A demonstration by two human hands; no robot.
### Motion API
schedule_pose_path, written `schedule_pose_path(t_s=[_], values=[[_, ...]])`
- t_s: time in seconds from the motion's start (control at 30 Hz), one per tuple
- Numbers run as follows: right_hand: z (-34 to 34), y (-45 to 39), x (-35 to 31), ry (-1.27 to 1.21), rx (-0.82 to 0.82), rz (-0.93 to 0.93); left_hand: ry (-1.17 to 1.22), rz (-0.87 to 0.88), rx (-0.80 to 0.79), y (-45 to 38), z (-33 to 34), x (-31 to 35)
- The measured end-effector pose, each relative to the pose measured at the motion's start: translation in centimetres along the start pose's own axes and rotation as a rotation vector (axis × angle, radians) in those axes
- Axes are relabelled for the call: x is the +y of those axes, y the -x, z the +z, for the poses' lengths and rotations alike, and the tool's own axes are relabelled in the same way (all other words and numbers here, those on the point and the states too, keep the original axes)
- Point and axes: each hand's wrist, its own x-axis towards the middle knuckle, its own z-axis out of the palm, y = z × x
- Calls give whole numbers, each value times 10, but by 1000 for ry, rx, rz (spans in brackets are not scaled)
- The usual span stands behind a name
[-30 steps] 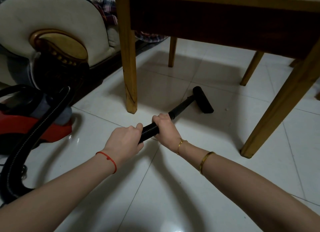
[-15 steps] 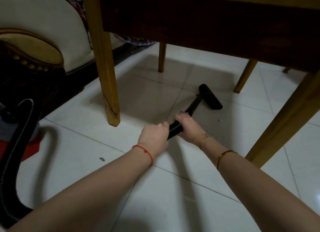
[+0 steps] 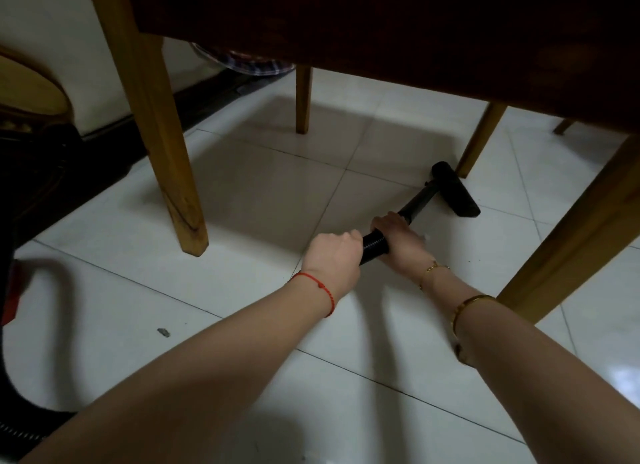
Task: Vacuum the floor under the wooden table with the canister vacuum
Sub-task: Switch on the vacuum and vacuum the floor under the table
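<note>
Both hands grip the black ribbed vacuum hose (image 3: 374, 243) low over the white tiled floor. My left hand (image 3: 334, 261) holds it nearer to me, my right hand (image 3: 398, 240) further along, where the rigid black wand (image 3: 417, 204) starts. The wand runs up and right to the black floor nozzle (image 3: 455, 193), which rests flat on the tiles under the wooden table (image 3: 381, 23), close to its far right leg (image 3: 479, 141). Only a red sliver of the canister vacuum (image 3: 12, 292) shows at the left edge.
The table's near left leg (image 3: 162, 145) and near right leg (image 3: 568, 235) flank my arms; a far leg (image 3: 303, 100) stands behind. A cream sofa with dark wood trim (image 3: 41, 93) fills the left. The hose loops along the lower left (image 3: 17, 432). A dark speck (image 3: 163, 332) lies on the tiles.
My view has dropped lower and closer under the table. Both hands have pushed the wand forward and to the right, so the nozzle now lies near the far right leg.
</note>
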Motion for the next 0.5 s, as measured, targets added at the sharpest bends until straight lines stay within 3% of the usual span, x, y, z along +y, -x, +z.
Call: schedule_pose_path(t_s=[0.5], values=[[12,26,-143,-75,73,-163,-66,-93,15,109,-26,-85]])
